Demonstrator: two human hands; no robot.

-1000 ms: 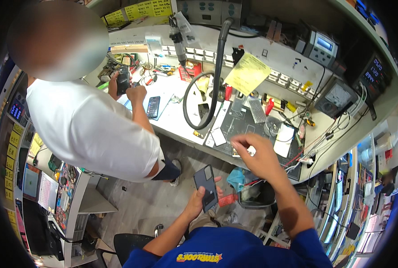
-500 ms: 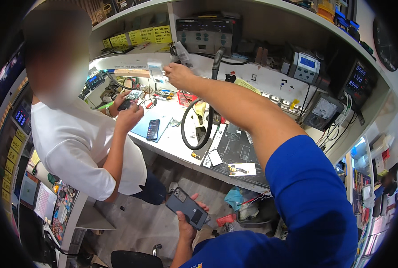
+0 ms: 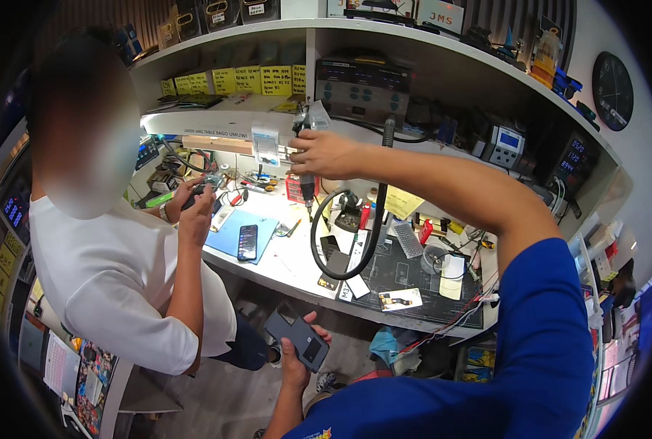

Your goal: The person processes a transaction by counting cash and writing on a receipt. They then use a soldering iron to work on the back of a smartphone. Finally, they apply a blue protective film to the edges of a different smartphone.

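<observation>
Low in front of me, my left hand (image 3: 296, 364) grips a dark grey phone (image 3: 302, 338), with its back facing up. My right arm stretches across the bench, and my right hand (image 3: 324, 154) has its fingers curled round a black handpiece (image 3: 307, 189) that looks like a hot-air gun. Its narrow end points down toward the bench; the palm hides its middle. A small clear packet (image 3: 266, 148) hangs just left of my right hand. A thick black hose (image 3: 383, 212) loops down to the right of that hand.
At left a person in a white shirt (image 3: 113, 285) holds a small dark device (image 3: 203, 192). A lit phone (image 3: 247, 242) lies on a blue mat (image 3: 227, 233). A dark work mat (image 3: 384, 274) carries phone parts. Above stands a soldering station (image 3: 366, 86) on the shelf (image 3: 223, 121).
My right hand now has the black handpiece below it, its tip showing. The view has shifted, showing more of the upper shelf. My left hand still holds the phone.
</observation>
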